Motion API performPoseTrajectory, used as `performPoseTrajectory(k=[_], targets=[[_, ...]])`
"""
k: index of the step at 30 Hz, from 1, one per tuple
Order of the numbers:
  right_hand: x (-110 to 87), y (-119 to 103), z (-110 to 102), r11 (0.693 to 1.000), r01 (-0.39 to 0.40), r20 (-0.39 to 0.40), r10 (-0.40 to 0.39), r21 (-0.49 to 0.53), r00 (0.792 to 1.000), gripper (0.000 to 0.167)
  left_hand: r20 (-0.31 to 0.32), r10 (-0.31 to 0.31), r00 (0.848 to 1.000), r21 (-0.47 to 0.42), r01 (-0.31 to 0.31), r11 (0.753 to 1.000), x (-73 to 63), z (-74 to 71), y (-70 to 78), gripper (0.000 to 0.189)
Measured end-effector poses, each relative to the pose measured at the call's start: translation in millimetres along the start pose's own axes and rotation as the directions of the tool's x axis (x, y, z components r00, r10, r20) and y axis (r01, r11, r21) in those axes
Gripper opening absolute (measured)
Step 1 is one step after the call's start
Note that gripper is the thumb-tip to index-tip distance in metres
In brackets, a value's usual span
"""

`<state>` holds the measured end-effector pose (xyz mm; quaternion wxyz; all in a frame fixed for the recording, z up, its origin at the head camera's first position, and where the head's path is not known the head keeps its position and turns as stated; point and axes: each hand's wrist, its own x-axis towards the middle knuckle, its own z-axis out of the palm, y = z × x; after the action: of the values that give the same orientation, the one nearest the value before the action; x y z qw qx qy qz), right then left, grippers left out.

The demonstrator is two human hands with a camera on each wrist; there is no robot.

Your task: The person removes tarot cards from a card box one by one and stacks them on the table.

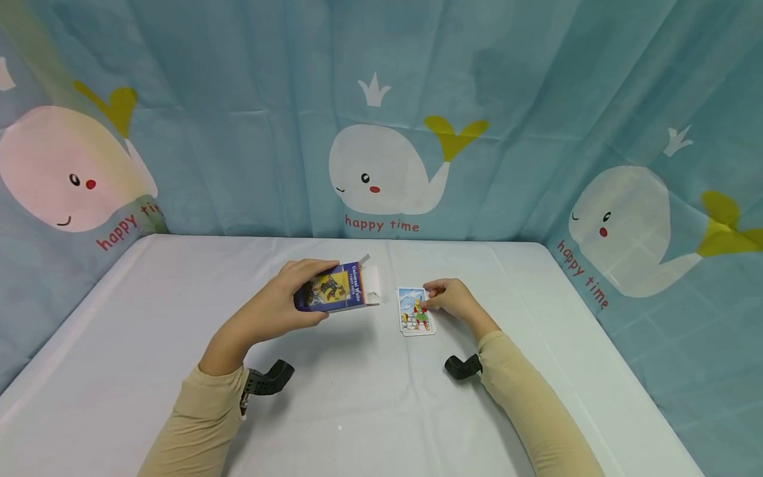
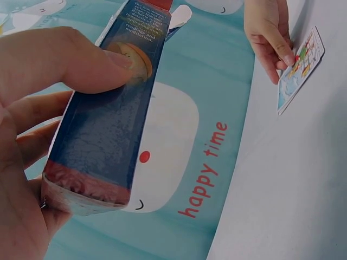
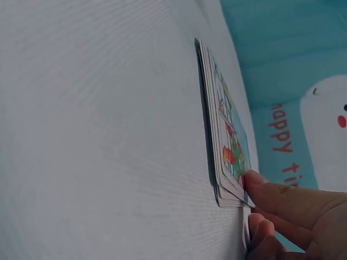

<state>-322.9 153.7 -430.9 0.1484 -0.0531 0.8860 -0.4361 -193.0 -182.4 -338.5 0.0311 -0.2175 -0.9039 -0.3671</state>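
Note:
My left hand grips a blue tarot card box above the table, thumb on one narrow side and fingers on the other. The box is tilted, and its white end flap stands open toward the right. A small stack of tarot cards lies face up on the table, slightly fanned, the top one showing a figure in green and red. At the stack's right edge, my right hand pinches the cards, with the thumb on top. How many cards it holds I cannot tell.
A white cloth covers the table. Behind and beside it hangs a blue curtain printed with whales. Black wrist mounts sit at both sleeve cuffs.

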Motion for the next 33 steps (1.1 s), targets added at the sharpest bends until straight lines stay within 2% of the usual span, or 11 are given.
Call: performPoseTrajectory(k=[4,9,14,19,25,33], targets=[[0.3,0.0,-1.3,1.000,0.003,0.015,-0.003,-0.004,1.000,0.049,0.001,-0.003,1.000,0.000,0.003,1.000,-0.4,0.1,0.0,0.074],[-0.3,1.7,-5.0,0.999,-0.017,0.029,0.016,0.041,0.999,0.049,0.002,-0.005,1.000,-0.008,0.005,1.000,-0.5,-0.2,0.6,0.075],[-6.5,0.7,-8.6,0.990,-0.018,-0.038,0.024,0.140,0.999,0.047,0.002,0.000,1.000,-0.011,0.000,1.000,-0.3,-0.6,0.9,0.075],[-23.7,-15.4,-10.9,0.966,0.037,-0.102,-0.012,0.256,0.995,0.045,0.014,-0.005,1.000,-0.013,0.006,1.000,0.2,0.1,1.1,0.075],[-41.4,-35.9,-7.3,0.947,0.107,-0.096,-0.082,0.302,0.992,0.043,0.010,-0.009,1.000,-0.006,0.009,1.000,-0.7,-0.4,1.8,0.075],[-65.2,-58.6,0.7,0.923,0.155,-0.055,-0.145,0.351,0.988,0.037,0.009,-0.008,1.000,-0.017,0.009,1.000,0.3,0.2,2.3,0.075]])
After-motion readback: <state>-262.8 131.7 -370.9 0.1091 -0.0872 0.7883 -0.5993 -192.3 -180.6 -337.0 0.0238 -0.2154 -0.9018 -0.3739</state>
